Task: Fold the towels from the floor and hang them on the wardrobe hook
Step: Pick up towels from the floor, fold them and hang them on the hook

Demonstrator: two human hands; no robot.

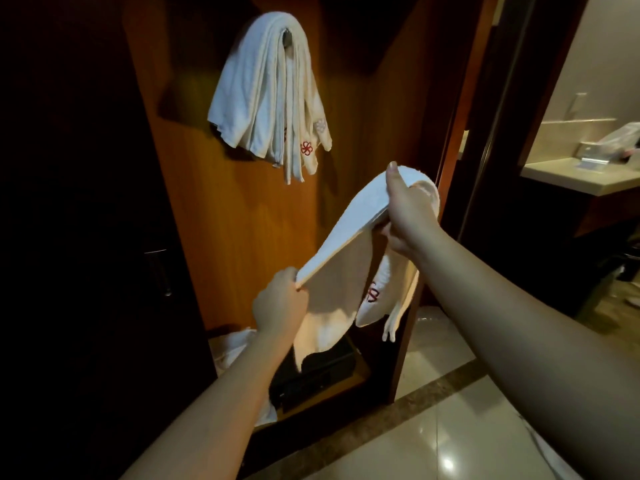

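The right hand point(407, 211) and left hand point(280, 301) each grip the folded towel point(349, 230); hung towels point(266, 91) drape above them.

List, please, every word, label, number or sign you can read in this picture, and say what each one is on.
No readable words or numbers.
Held towel: a red embroidered emblem, partly folded away, not lettering.
Towels on the hook: a red flower-like emblem and a paler one, no text.
Bathroom counter: items on it are too blurred to read.
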